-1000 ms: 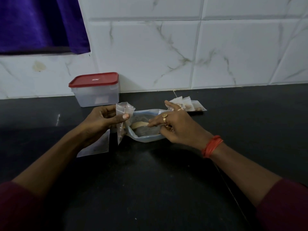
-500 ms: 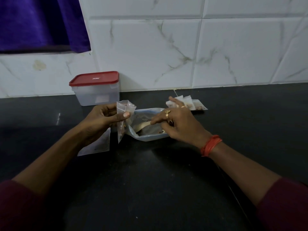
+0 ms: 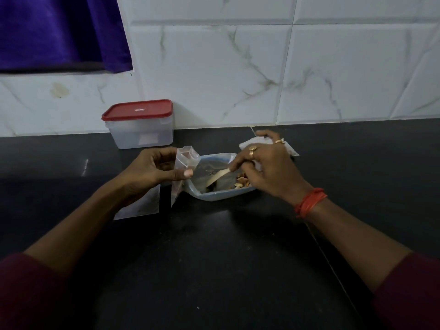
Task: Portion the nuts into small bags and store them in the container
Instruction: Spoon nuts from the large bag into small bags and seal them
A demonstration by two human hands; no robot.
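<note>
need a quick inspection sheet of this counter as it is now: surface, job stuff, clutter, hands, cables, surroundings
surface: dark countertop, a few pale specks
job's things: large clear bag lying open on its side, nuts inside; pale spoon reaching into it; small bag held up with its mouth open; container against the wall, red lid on; small packets behind the right hand, contents unclear; flat bag under the left wrist
clutter: nothing seen
hands: left hand pinches the small bag; right hand holds the spoon
cables: nothing seen
surroundings: marbled wall tiles, purple cloth upper left
</note>
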